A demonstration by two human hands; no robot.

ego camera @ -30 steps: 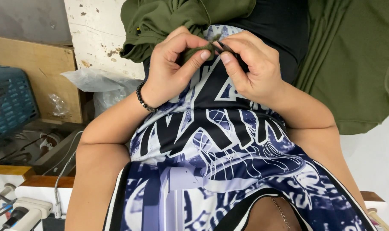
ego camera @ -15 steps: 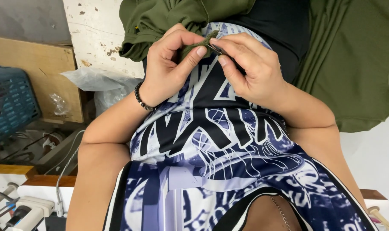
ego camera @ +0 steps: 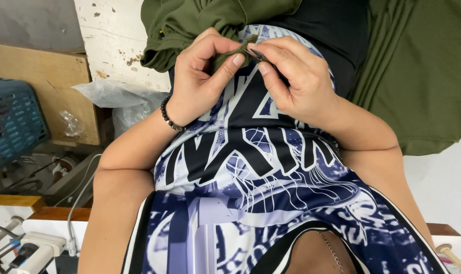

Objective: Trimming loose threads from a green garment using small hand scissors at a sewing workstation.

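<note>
Olive-green fabric edge (ego camera: 229, 55) pinched by left hand (ego camera: 202, 76), thumb now pressed flatter than a moment ago. Right hand (ego camera: 296, 81) closed on small dark tool (ego camera: 256, 53), perhaps snips. Both just above patterned jersey (ego camera: 251, 167); bulk of green garment (ego camera: 418, 76) right of jersey.

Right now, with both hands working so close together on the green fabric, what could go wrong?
1. The small dark tool in the right hand sits beside the left hand thumb; a slip might nick it.
2. It could also cut or snag the olive-green fabric pinched there.
</note>
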